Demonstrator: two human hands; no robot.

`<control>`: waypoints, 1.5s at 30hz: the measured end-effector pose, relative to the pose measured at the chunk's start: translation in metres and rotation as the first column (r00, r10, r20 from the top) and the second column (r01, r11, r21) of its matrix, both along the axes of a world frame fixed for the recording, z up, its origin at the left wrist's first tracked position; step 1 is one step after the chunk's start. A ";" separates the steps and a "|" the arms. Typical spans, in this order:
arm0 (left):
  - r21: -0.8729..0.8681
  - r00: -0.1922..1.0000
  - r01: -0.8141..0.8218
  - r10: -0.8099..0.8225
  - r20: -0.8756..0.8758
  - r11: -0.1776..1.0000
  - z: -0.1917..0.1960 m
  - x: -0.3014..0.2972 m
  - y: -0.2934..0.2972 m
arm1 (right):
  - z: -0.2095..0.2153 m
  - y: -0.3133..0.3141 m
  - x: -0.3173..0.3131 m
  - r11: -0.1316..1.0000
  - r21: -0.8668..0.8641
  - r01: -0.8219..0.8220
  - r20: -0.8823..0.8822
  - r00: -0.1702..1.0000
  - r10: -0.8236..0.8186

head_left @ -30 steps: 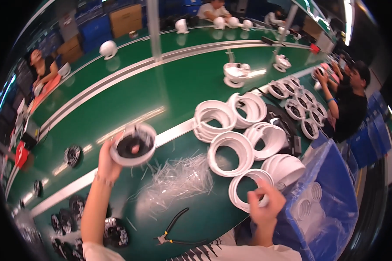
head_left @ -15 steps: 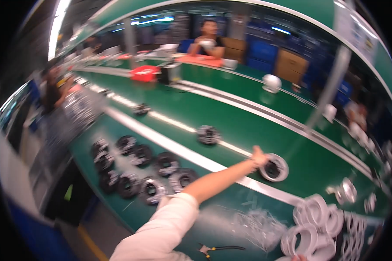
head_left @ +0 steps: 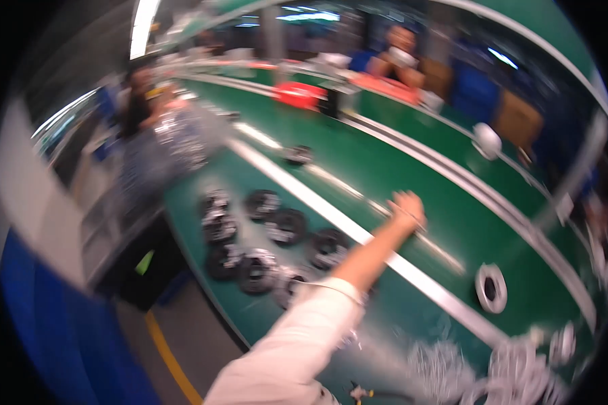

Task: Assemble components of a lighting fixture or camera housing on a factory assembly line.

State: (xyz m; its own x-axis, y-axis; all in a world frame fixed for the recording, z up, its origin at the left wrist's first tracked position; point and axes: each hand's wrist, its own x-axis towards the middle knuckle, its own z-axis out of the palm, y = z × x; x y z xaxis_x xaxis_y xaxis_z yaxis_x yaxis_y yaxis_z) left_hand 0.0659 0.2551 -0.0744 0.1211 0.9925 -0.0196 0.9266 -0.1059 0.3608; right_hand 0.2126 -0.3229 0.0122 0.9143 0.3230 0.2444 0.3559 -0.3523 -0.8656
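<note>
My left hand (head_left: 407, 210) reaches far out over the green conveyor belt, its arm in a pale sleeve crossing the bench. The fingers look spread, though motion blurs them, and I see nothing held. Whatever lies directly beneath the hand is hidden. Right of it on the belt sits a white ring-shaped part (head_left: 481, 289) with a dark centre. Farther left along the belt is a dark round part (head_left: 297, 155). Several black and silver round parts (head_left: 257, 271) lie on the bench left of my arm. My right hand is out of view.
White rings (head_left: 513, 368) and a heap of clear plastic pieces (head_left: 440, 364) crowd the near right. Pliers (head_left: 359, 391) lie at the lower edge. A white rail (head_left: 304, 194) borders the belt. A person (head_left: 400, 57) sits across; another person (head_left: 142, 101) is at left.
The view has swung left, so the scene shifts rightward. My left hand has moved away from the white ring, back along the belt. My right hand's fingertips have left the lower edge.
</note>
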 end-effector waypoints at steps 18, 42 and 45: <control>0.208 0.868 0.127 -0.211 0.451 0.970 -0.026 -0.036 0.052 | 0.003 0.048 -0.055 0.917 -0.139 -0.373 0.454 0.799 0.394; -0.224 -0.084 0.590 0.335 0.938 0.776 0.066 -0.098 -0.230 | -0.046 0.164 -0.101 -0.035 -0.625 -0.780 -0.183 0.102 0.978; -0.158 -0.038 0.591 0.223 0.974 0.791 0.063 -0.095 -0.229 | -0.051 0.169 -0.099 -0.095 -0.584 -0.806 -0.232 0.053 0.971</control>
State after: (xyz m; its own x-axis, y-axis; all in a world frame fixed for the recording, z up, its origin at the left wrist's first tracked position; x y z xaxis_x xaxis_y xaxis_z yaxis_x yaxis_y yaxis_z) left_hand -0.0292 0.0257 -0.0117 0.5975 0.8011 -0.0358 -0.3888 0.3285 0.8608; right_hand 0.1135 -0.1543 -0.0387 -0.3555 0.9106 -0.2107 0.8130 0.1900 -0.5504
